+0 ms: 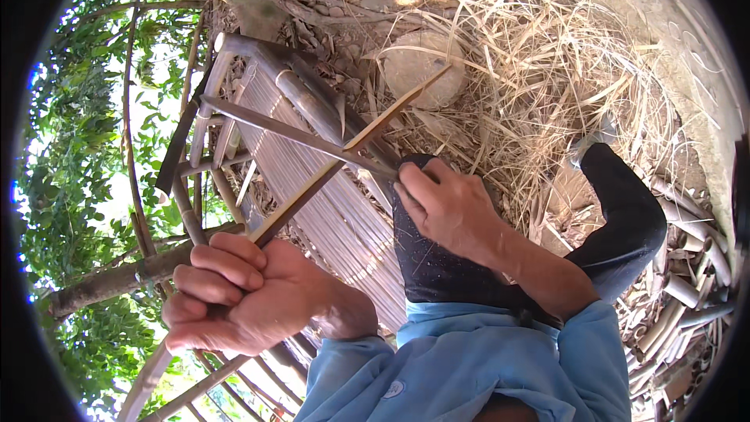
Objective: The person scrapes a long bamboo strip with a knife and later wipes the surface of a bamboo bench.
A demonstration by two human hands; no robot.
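My left hand (242, 289) is closed around the lower end of a long, split bamboo strip (301, 197). The strip slants up and right to a pointed tip. Over my thigh, my right hand (449, 207) is closed on a knife (289, 131), its handle mostly hidden under the fingers. The long, narrow blade reaches up and left from that hand and crosses the strip near its middle, where the two appear to touch.
I sit beside a slatted bamboo bench (281, 121) with a thick pole along its edge. Pale shavings (547, 55) heap on the ground around a round, flat block (422, 70). Cut bamboo pieces (683, 289) lie at the right. A pole railing (129, 281) runs along the left before green leaves.
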